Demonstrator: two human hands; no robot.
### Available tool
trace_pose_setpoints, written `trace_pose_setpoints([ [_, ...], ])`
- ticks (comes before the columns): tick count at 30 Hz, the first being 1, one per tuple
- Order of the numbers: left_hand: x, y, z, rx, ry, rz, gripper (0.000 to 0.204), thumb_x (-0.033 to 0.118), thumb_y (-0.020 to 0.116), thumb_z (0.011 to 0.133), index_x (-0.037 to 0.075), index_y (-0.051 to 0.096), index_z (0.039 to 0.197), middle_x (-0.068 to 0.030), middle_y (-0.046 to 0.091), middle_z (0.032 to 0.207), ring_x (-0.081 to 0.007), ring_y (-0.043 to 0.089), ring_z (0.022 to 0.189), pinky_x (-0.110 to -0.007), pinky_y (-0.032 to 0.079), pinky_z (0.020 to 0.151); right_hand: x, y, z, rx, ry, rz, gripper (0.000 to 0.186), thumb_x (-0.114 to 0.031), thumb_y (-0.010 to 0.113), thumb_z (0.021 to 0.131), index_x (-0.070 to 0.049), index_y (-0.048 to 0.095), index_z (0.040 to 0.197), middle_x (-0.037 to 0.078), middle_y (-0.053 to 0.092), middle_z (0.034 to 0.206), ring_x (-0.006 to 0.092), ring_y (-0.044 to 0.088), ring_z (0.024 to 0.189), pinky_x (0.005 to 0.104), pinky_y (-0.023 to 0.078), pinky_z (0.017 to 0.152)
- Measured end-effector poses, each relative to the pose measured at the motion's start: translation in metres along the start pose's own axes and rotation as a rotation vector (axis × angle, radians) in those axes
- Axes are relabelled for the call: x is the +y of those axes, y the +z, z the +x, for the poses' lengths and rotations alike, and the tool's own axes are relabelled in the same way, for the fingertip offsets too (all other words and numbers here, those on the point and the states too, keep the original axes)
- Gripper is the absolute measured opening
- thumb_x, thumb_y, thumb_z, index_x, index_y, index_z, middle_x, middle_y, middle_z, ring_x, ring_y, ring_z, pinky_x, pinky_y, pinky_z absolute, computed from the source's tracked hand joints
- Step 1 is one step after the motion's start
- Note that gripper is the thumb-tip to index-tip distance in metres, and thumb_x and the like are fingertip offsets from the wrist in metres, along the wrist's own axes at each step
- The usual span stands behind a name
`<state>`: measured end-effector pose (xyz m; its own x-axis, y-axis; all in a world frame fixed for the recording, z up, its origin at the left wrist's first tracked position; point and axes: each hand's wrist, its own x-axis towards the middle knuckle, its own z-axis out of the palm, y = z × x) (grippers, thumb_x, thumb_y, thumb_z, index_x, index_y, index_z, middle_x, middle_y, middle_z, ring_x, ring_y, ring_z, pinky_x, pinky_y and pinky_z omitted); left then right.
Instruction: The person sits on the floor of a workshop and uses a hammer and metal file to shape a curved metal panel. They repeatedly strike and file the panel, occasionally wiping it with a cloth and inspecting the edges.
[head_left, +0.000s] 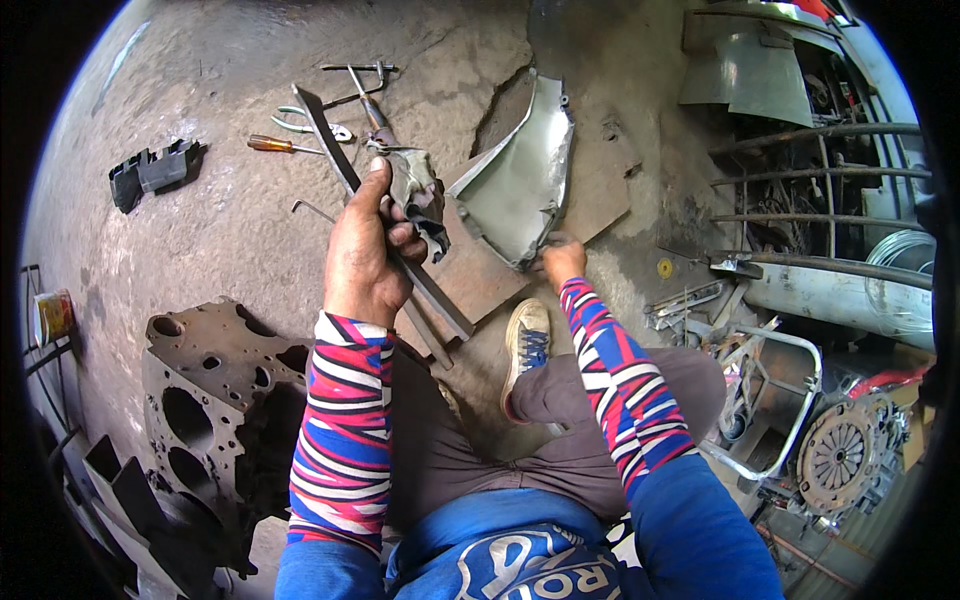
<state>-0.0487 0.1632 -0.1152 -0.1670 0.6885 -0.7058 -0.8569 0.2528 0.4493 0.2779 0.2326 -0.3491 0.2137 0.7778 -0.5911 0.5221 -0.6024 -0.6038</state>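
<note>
My left hand (372, 242) is closed on a long dark metal bar (432, 300) and a crumpled grey-green piece (415, 185), whose material I cannot make out. My right hand (560, 257) is closed at the lower right edge of a bent pale grey sheet-metal part (522, 165). That part rests over a brown flat board (600, 200) on the concrete floor. Beyond my left hand lie a screwdriver with an orange handle (270, 143), pliers with green handles (340, 133), another long-handled tool (368, 102) and a dark T-shaped bar (380, 68).
An engine block (190, 425) stands at lower left, near a black rack (40, 340). A black broken piece (155, 175) lies at upper left. On the right are metal bars (820, 220), coiled wire (895, 270), a tubular frame (815, 380) and a clutch assembly (840, 455).
</note>
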Motion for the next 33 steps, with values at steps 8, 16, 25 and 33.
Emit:
trace_pose_setpoints([
  [8, 0.005, -0.002, 0.007, -0.048, -0.035, -0.219, 0.023, 0.037, 0.064, 0.100, 0.018, 0.052, 0.093, 0.0051, 0.047, 0.072, -0.0046, 0.040, 0.050, -0.023, 0.031, 0.046, -0.042, 0.005, -0.047, -0.144, 0.201, 0.042, 0.053, -0.013, 0.075, 0.088, 0.002, 0.050, 0.133, 0.022, 0.065, 0.115, 0.0380, 0.074, 0.079, 0.0483, 0.060, 0.067],
  [16, 0.012, -0.014, 0.034, 0.000, -0.014, -0.198, 0.027, 0.038, 0.066, 0.098, 0.018, 0.050, 0.091, 0.0038, 0.046, 0.072, -0.0067, 0.041, 0.051, -0.024, 0.032, 0.046, -0.021, -0.042, -0.028, -0.117, 0.041, 0.007, 0.043, -0.018, 0.077, 0.088, 0.001, 0.061, 0.123, 0.017, 0.072, 0.099, 0.0279, 0.074, 0.074, 0.0400, 0.060, 0.057],
  [25, -0.004, 0.025, 0.043, -0.035, -0.034, -0.211, 0.028, 0.039, 0.067, 0.098, 0.020, 0.049, 0.088, 0.0061, 0.044, 0.066, -0.0080, 0.039, 0.050, -0.026, 0.029, 0.046, -0.220, -0.190, -0.058, -0.363, -0.494, -1.023, 0.064, -0.037, 0.075, 0.087, 0.001, 0.058, 0.135, 0.025, 0.063, 0.131, 0.0370, 0.061, 0.122, 0.0417, 0.047, 0.103],
  [33, 0.010, 0.014, 0.022, -0.021, 0.007, -0.101, 0.030, 0.040, 0.065, 0.099, 0.019, 0.049, 0.084, 0.0061, 0.038, 0.064, -0.0067, 0.031, 0.049, -0.025, 0.024, 0.045, -0.124, -0.075, -0.049, -0.483, -0.417, -1.364, 0.076, -0.042, 0.077, 0.083, 0.000, 0.053, 0.141, 0.028, 0.059, 0.136, 0.0394, 0.057, 0.127, 0.0436, 0.044, 0.109],
])
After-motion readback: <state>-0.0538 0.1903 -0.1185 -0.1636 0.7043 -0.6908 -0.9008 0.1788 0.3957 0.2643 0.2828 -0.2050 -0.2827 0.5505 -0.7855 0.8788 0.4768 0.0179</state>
